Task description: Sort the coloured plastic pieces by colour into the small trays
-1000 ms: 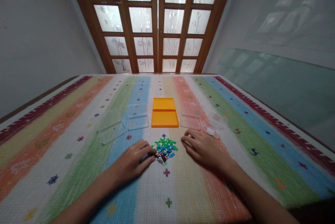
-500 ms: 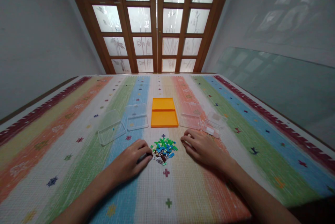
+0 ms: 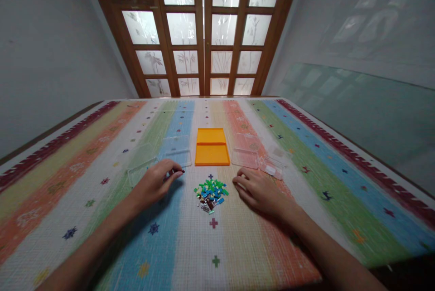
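Note:
A loose pile of small toy bricks (image 3: 211, 195), green, blue, dark brown, grey and pale, lies on the striped tablecloth between my hands. My left hand (image 3: 159, 178) is raised slightly to the pile's left, near the clear boxes. Its thumb and fingertips pinch a small dark brick (image 3: 183, 171), mostly hidden by the fingers. To the right of the pile, my right hand (image 3: 258, 191) rests on the cloth with fingers loosely bent and slightly apart. Nothing shows in it.
Behind the pile lies an opened orange case (image 3: 212, 155). Clear plastic boxes with raised lids flank it: one far left (image 3: 137, 173), another nearer (image 3: 190, 158), one on the right (image 3: 244, 158) and one farther right (image 3: 272, 169). A wooden glazed door (image 3: 207, 55) stands beyond the table.
My left hand has left the edge of the pile with a small dark brick, moving away and to the left toward the clear boxes. My right hand stays put.

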A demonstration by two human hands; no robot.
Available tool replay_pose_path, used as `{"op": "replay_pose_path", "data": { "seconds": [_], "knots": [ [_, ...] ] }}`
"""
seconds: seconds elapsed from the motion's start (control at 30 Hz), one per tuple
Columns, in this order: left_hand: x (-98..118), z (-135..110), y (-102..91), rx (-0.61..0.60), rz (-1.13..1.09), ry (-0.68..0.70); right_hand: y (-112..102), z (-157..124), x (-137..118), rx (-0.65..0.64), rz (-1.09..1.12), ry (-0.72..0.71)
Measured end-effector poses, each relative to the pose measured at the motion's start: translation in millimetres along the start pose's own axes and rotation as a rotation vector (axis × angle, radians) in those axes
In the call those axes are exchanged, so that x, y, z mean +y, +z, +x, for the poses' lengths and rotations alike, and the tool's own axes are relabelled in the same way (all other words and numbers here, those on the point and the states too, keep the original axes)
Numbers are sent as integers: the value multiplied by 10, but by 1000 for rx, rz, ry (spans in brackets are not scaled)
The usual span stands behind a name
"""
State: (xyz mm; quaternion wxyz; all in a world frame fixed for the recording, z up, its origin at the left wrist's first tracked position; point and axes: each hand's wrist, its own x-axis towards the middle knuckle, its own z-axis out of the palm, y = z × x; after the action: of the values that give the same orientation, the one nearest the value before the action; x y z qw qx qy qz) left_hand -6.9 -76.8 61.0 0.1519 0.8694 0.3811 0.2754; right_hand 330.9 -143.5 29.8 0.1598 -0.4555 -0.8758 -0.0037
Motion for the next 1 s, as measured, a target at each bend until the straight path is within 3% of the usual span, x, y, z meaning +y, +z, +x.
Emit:
{"op": "replay_pose_path", "data": {
  "seconds": [0.13,0.27,0.4,0.57,0.7,0.83,1.0],
  "knots": [
    [-239,242,-113,20,96,-45,5,1,9,-2,3,-8],
    [-418,409,-64,-45,159,-105,7,4,12,-28,7,-5],
    [-496,474,37,-113,209,-115,6,4,7,-28,-5,-4],
    [-526,473,67,-109,213,-96,5,-2,7,-25,-9,-5],
    [-454,442,12,-52,189,-67,5,-8,11,-23,-25,-11],
    [-238,351,-52,-25,117,25,-2,-4,0,-31,-27,-9],
    [59,149,-1,-177,23,85,3,-3,-7,-37,-34,0]
  ]
}}
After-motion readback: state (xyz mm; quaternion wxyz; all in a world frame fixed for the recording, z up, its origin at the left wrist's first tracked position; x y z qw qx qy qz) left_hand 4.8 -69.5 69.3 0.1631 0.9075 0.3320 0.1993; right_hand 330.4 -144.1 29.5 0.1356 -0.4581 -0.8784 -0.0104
